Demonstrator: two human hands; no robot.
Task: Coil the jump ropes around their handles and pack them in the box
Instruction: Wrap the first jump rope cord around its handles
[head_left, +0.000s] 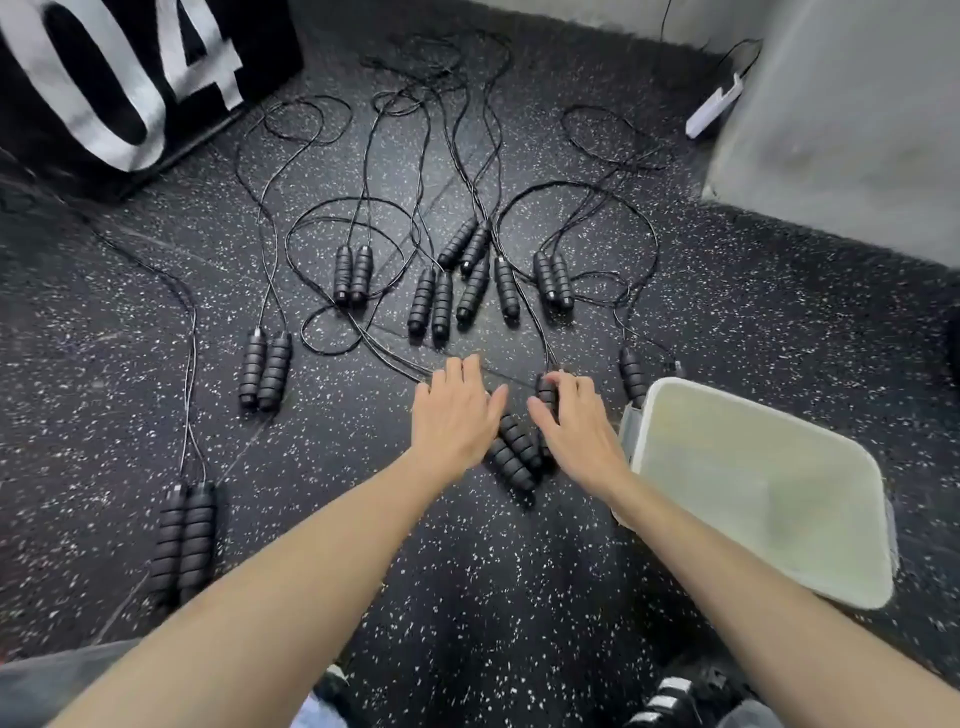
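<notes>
Several black jump ropes lie spread on the speckled floor, their thin cords (363, 208) tangled toward the far wall. Pairs of ribbed foam handles rest at the near left (184, 540), the left (265, 371) and the middle (431, 304). One pair of handles (514, 449) lies between my hands. My right hand (574, 421) curls its fingers and thumb over the top of one handle (545, 388). My left hand (452, 410) is flat with straight fingers, touching the floor by a cord. The pale plastic box (779, 413) stands empty just right of my right hand.
A black block marked "04" (104, 78) fills the far left corner. A grey wall (841, 130) juts in at the right, with a white power strip (714, 106) beside it. A single handle (631, 374) lies against the box's far corner. My shoes (670, 701) show at the bottom.
</notes>
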